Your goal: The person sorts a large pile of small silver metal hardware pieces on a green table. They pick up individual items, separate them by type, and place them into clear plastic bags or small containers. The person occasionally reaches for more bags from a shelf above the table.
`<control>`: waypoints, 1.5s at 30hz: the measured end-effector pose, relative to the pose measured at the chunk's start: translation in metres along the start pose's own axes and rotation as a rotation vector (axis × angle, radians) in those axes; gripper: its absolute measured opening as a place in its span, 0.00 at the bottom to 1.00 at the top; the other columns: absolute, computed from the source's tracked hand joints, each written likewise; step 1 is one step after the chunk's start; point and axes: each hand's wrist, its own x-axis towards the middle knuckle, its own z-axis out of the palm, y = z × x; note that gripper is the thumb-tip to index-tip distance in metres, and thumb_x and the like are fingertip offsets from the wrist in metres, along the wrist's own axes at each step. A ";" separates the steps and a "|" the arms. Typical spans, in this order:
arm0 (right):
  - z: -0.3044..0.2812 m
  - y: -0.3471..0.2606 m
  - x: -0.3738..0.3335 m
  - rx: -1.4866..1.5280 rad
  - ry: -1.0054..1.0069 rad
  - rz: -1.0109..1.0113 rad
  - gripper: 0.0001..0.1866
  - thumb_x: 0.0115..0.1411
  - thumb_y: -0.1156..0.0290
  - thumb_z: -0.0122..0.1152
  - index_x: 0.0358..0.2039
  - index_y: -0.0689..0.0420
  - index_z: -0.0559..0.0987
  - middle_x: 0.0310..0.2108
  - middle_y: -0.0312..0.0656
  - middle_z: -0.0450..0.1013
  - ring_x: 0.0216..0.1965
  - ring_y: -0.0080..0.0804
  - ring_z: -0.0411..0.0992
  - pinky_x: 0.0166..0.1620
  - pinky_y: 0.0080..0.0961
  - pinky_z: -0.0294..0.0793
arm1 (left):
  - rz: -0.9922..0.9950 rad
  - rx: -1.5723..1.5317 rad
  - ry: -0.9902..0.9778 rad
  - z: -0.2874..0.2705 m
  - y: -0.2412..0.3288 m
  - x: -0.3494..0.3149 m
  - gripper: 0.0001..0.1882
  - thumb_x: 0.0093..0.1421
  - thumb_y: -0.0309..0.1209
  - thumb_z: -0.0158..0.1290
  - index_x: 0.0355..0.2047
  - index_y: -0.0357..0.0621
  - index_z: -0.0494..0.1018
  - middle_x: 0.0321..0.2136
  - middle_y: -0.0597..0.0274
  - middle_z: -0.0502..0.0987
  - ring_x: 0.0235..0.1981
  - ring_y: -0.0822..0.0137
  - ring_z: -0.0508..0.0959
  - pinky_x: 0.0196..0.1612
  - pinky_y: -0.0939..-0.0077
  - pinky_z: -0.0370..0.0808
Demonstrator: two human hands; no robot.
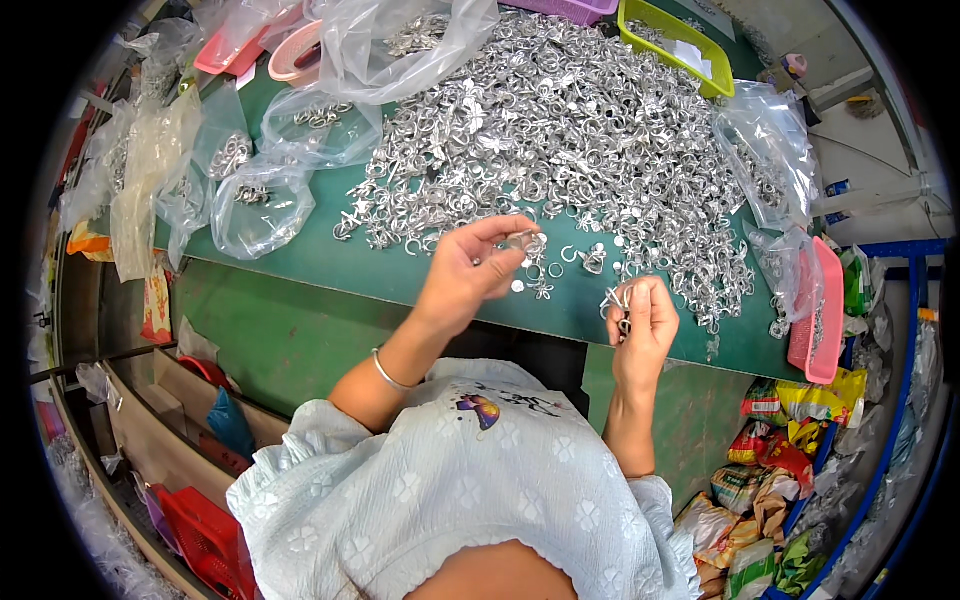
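A wide heap of silver-coloured metal jewellery pieces point(560, 130), many of them open rings and flower shapes, covers much of the green table point(330, 262). At the heap's near edge, my left hand point(468, 272) is closed, thumb and fingers pinching a small silver jewellery piece point(521, 240) whose exact shape is partly hidden. My right hand point(648, 318) is closed around several silver rings point(616, 303) that stick out beside the thumb, above the table's front edge. Between the hands lie a few loose rings, small discs and a flower-shaped piece point(543, 289).
Clear plastic bags point(262, 215) with metal pieces lie on the left; another bag point(765, 160) is at right. A pink basket point(820, 315) stands at the right edge, a yellow-green basket point(690, 55) at the back. Colourful packets point(760, 480) fill the lower right; a red basket point(205, 540) stands lower left.
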 end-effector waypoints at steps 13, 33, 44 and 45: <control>-0.011 0.052 0.037 -0.376 0.016 0.037 0.12 0.63 0.70 0.47 0.43 0.63 0.72 0.25 0.37 0.71 0.13 0.12 0.56 0.16 0.10 0.52 | -0.325 -0.096 -0.031 0.001 -0.021 0.005 0.14 0.63 0.30 0.45 0.42 0.31 0.71 0.26 0.69 0.70 0.14 0.86 0.55 0.15 0.91 0.52; 0.001 0.052 0.020 1.286 0.031 0.761 0.21 0.66 0.57 0.38 0.41 0.61 0.72 0.38 0.49 0.71 0.41 0.38 0.66 0.38 0.26 0.66 | 0.110 0.644 0.087 0.011 -0.043 0.004 0.07 0.56 0.24 0.50 0.33 0.34 0.75 0.23 0.61 0.73 0.21 0.78 0.69 0.25 0.83 0.66; -0.011 0.057 0.023 -0.246 -0.021 0.160 0.07 0.54 0.73 0.60 0.33 0.62 0.78 0.14 0.35 0.67 0.15 0.24 0.62 0.18 0.20 0.58 | 0.091 0.785 0.206 -0.006 -0.043 -0.002 0.07 0.56 0.24 0.50 0.31 0.36 0.77 0.23 0.66 0.74 0.22 0.81 0.67 0.25 0.86 0.64; -0.007 0.057 0.030 -0.458 -0.016 0.027 0.08 0.53 0.72 0.61 0.33 0.62 0.78 0.15 0.38 0.68 0.15 0.28 0.64 0.20 0.23 0.61 | 0.099 0.840 0.233 -0.008 -0.041 0.000 0.07 0.56 0.24 0.50 0.31 0.36 0.77 0.23 0.67 0.74 0.21 0.81 0.67 0.24 0.86 0.64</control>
